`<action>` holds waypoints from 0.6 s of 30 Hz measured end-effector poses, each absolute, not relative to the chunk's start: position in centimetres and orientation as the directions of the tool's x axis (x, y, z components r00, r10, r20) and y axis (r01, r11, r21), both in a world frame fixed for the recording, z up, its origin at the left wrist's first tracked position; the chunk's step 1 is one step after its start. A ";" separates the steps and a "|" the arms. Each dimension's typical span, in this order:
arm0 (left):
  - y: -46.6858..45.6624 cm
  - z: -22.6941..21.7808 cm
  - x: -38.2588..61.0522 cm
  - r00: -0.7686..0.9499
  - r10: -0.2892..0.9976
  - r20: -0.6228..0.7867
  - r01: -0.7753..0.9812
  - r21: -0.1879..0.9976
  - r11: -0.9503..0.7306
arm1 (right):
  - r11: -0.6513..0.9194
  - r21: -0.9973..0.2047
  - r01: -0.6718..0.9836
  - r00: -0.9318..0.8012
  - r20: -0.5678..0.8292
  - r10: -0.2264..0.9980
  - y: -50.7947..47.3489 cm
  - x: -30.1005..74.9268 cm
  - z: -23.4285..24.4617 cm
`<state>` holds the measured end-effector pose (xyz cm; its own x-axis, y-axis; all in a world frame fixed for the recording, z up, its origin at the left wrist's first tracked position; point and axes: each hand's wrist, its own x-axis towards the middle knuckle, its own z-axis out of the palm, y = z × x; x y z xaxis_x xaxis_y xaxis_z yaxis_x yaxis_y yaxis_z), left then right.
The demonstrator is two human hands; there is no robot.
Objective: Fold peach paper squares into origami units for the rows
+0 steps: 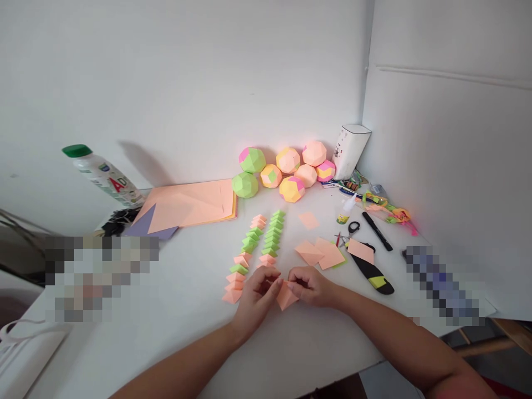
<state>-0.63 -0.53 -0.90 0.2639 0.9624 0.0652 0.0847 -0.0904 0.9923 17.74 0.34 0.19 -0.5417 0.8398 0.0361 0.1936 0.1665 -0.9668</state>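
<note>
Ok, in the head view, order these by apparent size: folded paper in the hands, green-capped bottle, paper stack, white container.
Paper stack
Green-capped bottle
White container
Folded paper, partly hidden

Craft desk [187, 277] with scissors [351, 231] and paper balls [288, 160]

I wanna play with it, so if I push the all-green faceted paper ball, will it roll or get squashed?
The all-green faceted paper ball may roll bumpily, being roundish with flat sides. It's probably light for its size, as it looks like folded paper. A hard push might dent those papery sides.
</note>
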 end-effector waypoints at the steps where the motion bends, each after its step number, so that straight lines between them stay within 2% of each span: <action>1: -0.5 -0.9 -0.7 0.296 0.953 0.065 0.074 0.993 -0.091 | 0.169 -0.967 0.191 -0.543 0.039 0.839 0.4 17.7 0.2; 5: -0.3 -1.0 -0.7 0.402 0.915 0.026 0.088 0.994 -0.067 | 0.169 -0.961 0.219 -0.539 0.025 0.842 0.4 17.6 0.1; 13: -0.7 -1.3 -0.6 0.279 0.956 -0.089 0.148 0.988 0.049 | 0.173 -0.965 0.195 -0.465 0.064 0.883 0.2 17.5 0.3; 18: -0.7 -1.2 -0.6 0.261 0.963 -0.069 0.155 0.987 0.029 | 0.130 -0.981 0.146 -0.438 0.053 0.897 0.1 17.6 0.5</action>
<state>-0.57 -0.73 -1.16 0.2610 0.9629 -0.0691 0.1553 0.0288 0.9874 17.59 0.14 0.45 -0.4381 0.8973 0.0535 0.1465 0.1300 -0.9806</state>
